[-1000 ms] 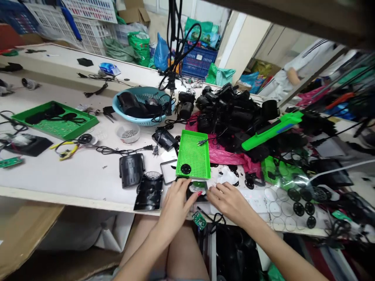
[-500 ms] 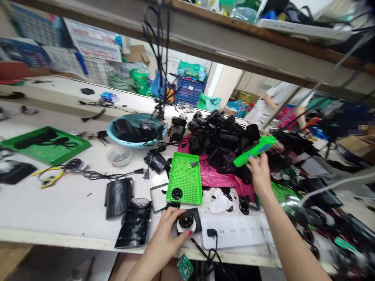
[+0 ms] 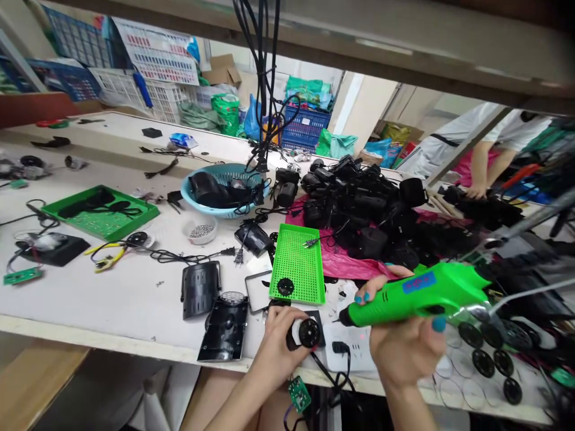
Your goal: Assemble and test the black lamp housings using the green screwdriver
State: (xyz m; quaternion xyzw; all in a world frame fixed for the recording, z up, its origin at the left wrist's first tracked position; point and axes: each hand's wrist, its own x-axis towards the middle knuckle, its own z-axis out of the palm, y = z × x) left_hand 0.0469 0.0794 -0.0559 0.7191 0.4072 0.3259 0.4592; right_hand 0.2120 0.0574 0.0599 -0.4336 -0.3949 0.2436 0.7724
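A bright green electric screwdriver is gripped in the right hand, fingers wrapped round its body, its dark tip aimed left and held just beside a small round black part; that part is pinched between the fingers of the left hand, closed around it, just above the near edge of the white workbench; a small green perforated tray lies just behind the left hand, a black disc resting on it; a white power strip is seen under the screwdriver's tip; a heap of black casings is piled on pink plastic beyond; a blue basket stands further left.
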